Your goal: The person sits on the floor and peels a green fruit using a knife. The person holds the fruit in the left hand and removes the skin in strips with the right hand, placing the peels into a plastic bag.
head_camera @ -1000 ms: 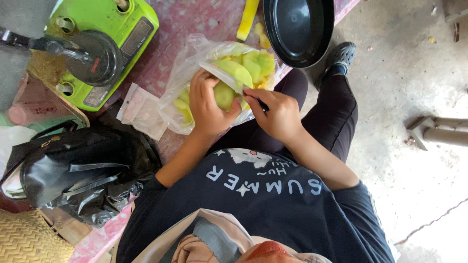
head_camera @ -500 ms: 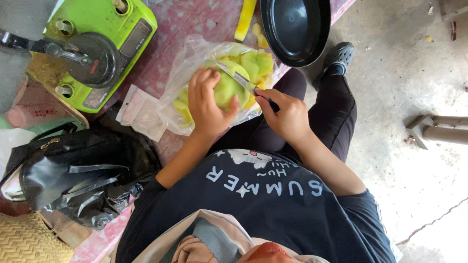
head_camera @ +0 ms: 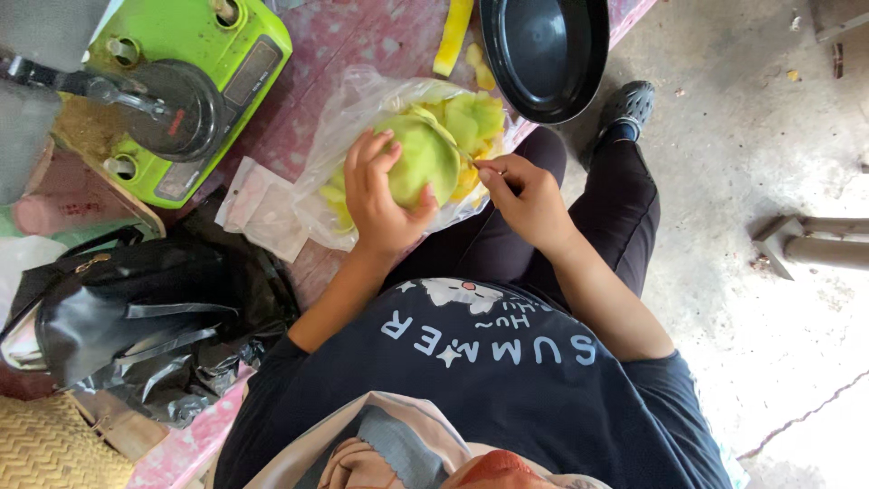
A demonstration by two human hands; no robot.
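Fruit, round, pale green and peeled (head_camera: 424, 158), is sitting in the left hand (head_camera: 385, 204), whose fingers are curling round its side, above a clear plastic bag of green peelings (head_camera: 348, 118) lying on the pink mottled table (head_camera: 362, 41). The right hand (head_camera: 525, 195) is pinching what seems to be a small blade against the fruit's edge. Beyond are standing a lime-green electric cooker (head_camera: 181, 91) and a black oval pan (head_camera: 546, 54).

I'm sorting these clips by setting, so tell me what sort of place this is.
Probably an informal outdoor or open-sided food stall or home work area. A bare concrete floor lies beside a worn pink table that holds a green weighing scale, a black pan and a clear bag of green fruit peelings.
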